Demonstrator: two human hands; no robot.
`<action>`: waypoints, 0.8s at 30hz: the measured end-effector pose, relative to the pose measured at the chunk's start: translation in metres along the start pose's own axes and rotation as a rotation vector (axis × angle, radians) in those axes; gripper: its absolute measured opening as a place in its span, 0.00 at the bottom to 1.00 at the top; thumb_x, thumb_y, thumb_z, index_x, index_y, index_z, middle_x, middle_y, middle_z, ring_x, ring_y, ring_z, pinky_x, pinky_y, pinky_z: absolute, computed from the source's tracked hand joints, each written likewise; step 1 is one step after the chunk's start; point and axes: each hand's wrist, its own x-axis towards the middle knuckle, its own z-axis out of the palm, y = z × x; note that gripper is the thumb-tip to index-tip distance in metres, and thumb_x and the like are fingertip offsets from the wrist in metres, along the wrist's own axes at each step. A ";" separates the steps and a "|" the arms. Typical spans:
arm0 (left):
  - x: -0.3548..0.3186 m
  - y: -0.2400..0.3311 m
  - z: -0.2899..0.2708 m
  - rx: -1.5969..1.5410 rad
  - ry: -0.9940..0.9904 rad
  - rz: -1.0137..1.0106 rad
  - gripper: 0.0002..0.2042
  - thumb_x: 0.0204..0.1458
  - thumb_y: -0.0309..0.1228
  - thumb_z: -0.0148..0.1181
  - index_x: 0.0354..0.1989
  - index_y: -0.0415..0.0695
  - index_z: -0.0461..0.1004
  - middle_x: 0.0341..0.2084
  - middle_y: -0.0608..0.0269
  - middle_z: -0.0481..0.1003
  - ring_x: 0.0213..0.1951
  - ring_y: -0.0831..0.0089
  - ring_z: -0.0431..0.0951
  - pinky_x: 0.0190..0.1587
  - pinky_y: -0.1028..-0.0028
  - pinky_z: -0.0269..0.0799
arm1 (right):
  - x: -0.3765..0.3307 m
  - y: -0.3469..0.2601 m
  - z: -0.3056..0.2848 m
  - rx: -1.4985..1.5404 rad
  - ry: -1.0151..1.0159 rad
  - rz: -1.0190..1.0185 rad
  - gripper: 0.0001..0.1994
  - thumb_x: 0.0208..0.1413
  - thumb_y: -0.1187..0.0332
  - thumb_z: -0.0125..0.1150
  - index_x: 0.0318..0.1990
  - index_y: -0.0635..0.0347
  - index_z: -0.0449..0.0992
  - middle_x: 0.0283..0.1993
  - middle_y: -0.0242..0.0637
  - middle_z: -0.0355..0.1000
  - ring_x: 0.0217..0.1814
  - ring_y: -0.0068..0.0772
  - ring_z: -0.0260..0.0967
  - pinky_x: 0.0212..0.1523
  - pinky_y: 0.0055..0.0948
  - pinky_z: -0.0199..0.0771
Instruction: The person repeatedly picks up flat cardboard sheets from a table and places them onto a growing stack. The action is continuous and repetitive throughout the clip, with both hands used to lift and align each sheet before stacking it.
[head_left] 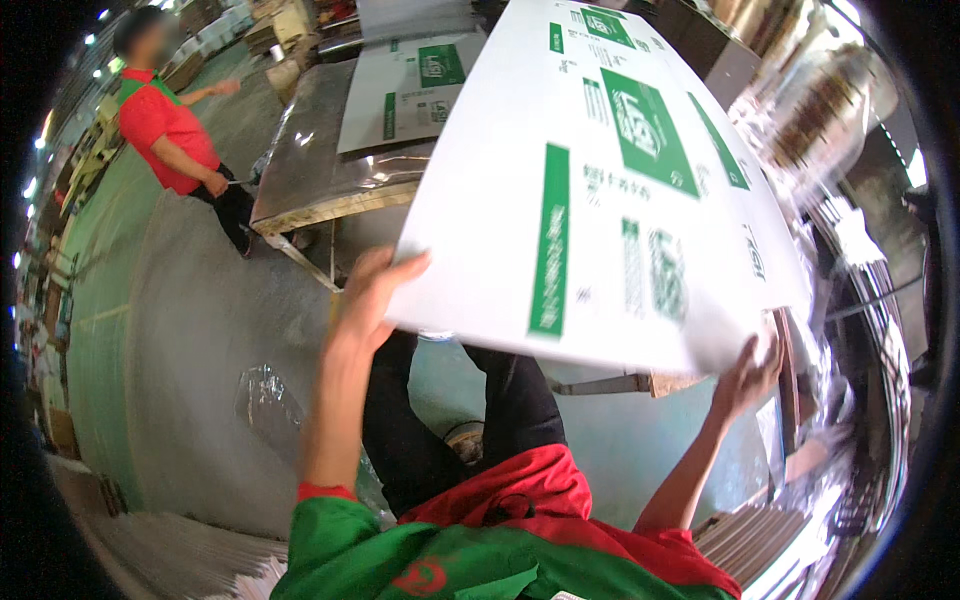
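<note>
A large white cardboard sheet (490, 230) with green printed panels stretches away in front of me, raised off the floor. My left hand (372, 290) grips its near left corner, the thumb on top and the fingers underneath. At the near right corner, my right hand (748, 378) holds the edge, slightly blurred. Beyond the held sheet, another printed white sheet (365, 110) lies on a metal-topped table (310, 140), partly covered by the one in my hands.
A person in a red shirt (175, 130) stands at the far left beside the table. Crumpled clear plastic (268, 398) lies on the floor. Stacked cardboard sheets (750, 545) are at the lower right, near shiny plastic wrapping (815, 520). More stacked sheets (180, 550) sit at lower left.
</note>
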 end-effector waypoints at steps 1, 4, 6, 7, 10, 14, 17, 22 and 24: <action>-0.026 -0.002 -0.018 0.068 0.052 0.067 0.16 0.53 0.35 0.64 0.41 0.34 0.78 0.33 0.59 0.78 0.36 0.73 0.77 0.39 0.72 0.71 | -0.002 0.015 -0.004 0.100 -0.087 0.133 0.24 0.60 0.57 0.62 0.57 0.66 0.74 0.65 0.51 0.65 0.66 0.47 0.62 0.66 0.41 0.60; -0.106 -0.012 -0.063 0.076 0.400 0.025 0.12 0.50 0.31 0.66 0.38 0.37 0.78 0.32 0.63 0.76 0.34 0.75 0.75 0.38 0.73 0.70 | -0.015 0.029 -0.017 -0.373 -0.519 0.152 0.27 0.61 0.50 0.60 0.57 0.66 0.74 0.59 0.53 0.70 0.64 0.46 0.65 0.62 0.40 0.65; -0.158 -0.020 -0.091 0.149 0.661 0.057 0.15 0.49 0.31 0.67 0.42 0.36 0.76 0.33 0.61 0.75 0.35 0.73 0.75 0.40 0.72 0.70 | -0.028 0.014 -0.030 -0.218 -0.756 0.164 0.24 0.62 0.53 0.59 0.53 0.68 0.75 0.42 0.49 0.75 0.47 0.44 0.73 0.48 0.38 0.72; -0.182 -0.026 -0.108 0.219 0.802 0.081 0.15 0.50 0.31 0.66 0.43 0.35 0.75 0.34 0.61 0.75 0.35 0.73 0.75 0.41 0.72 0.71 | -0.033 0.002 -0.038 -0.189 -0.913 0.197 0.23 0.62 0.54 0.58 0.52 0.69 0.75 0.38 0.47 0.75 0.43 0.43 0.73 0.45 0.37 0.72; -0.253 -0.047 -0.168 0.071 0.522 -0.028 0.17 0.51 0.31 0.66 0.45 0.34 0.75 0.37 0.59 0.76 0.39 0.70 0.75 0.45 0.70 0.71 | -0.050 -0.028 -0.056 0.097 -1.241 0.379 0.20 0.63 0.58 0.57 0.52 0.69 0.73 0.33 0.42 0.75 0.33 0.33 0.72 0.33 0.33 0.71; -0.307 -0.102 -0.230 0.020 0.538 -0.201 0.22 0.53 0.36 0.66 0.52 0.34 0.73 0.44 0.56 0.76 0.45 0.65 0.75 0.51 0.66 0.70 | -0.091 -0.033 -0.045 0.437 -1.441 0.585 0.23 0.64 0.66 0.56 0.62 0.68 0.66 0.38 0.38 0.77 0.33 0.24 0.73 0.29 0.27 0.74; -0.317 -0.140 -0.237 0.366 0.387 -0.176 0.29 0.55 0.39 0.65 0.61 0.36 0.67 0.54 0.51 0.72 0.53 0.61 0.73 0.57 0.64 0.66 | -0.135 -0.013 -0.022 0.434 -1.374 0.336 0.25 0.64 0.66 0.56 0.66 0.66 0.63 0.45 0.41 0.76 0.44 0.26 0.72 0.44 0.28 0.74; -0.305 -0.173 -0.189 0.048 0.727 -0.473 0.35 0.58 0.37 0.60 0.71 0.40 0.54 0.65 0.48 0.63 0.65 0.59 0.64 0.66 0.66 0.55 | -0.165 0.019 -0.018 0.431 -1.314 0.455 0.26 0.64 0.67 0.55 0.69 0.62 0.62 0.43 0.37 0.76 0.43 0.24 0.71 0.44 0.26 0.73; -0.299 -0.171 -0.173 0.069 0.575 -0.244 0.35 0.58 0.33 0.58 0.72 0.40 0.51 0.66 0.49 0.62 0.67 0.60 0.61 0.68 0.67 0.53 | -0.164 0.024 -0.025 0.373 -1.332 0.535 0.26 0.63 0.68 0.54 0.69 0.59 0.62 0.40 0.35 0.74 0.39 0.22 0.69 0.41 0.25 0.72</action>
